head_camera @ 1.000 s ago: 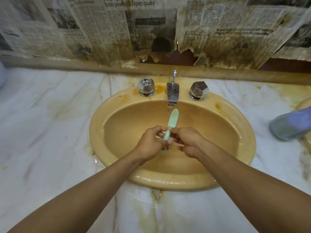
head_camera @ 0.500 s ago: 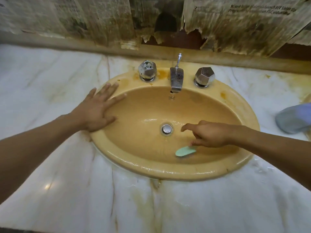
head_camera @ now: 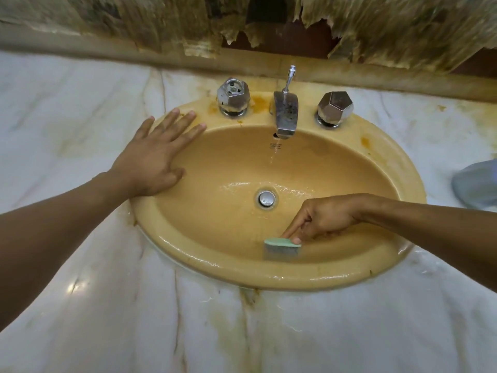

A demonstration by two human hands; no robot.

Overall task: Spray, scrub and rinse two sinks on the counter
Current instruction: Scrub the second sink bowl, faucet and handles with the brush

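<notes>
Inside oval mustard ceramic sink [head_camera: 279, 275]: right hand [head_camera: 328, 219] pinches pale-green plastic brush [head_camera: 282, 244], apparently scrubbing; left hand [head_camera: 153, 157] flat on its rim; next, firm strokes.

Sink [head_camera: 269, 278] is set into the surface [head_camera: 94, 319], dead ahead of you. On its back rim, left to right: left knob [head_camera: 233, 96], spout [head_camera: 286, 114], right knob [head_camera: 334, 108]. The pull rod [head_camera: 290, 76] stands just behind the spout. Drain [head_camera: 266, 199] is at the bowl's bottom, in line with the spout. Your left hand [head_camera: 153, 160] lies flat on the sink's left rim, fingers [head_camera: 178, 127] near the left knob, not touching it. Your right hand [head_camera: 326, 216] is inside the bowl, right of the drain and nearer you, holding the brush [head_camera: 281, 246] against the near wall. A blurred object [head_camera: 476, 184] is at the far right on the surface, apart from the sink. A ledge [head_camera: 107, 47] runs behind it all.
</notes>
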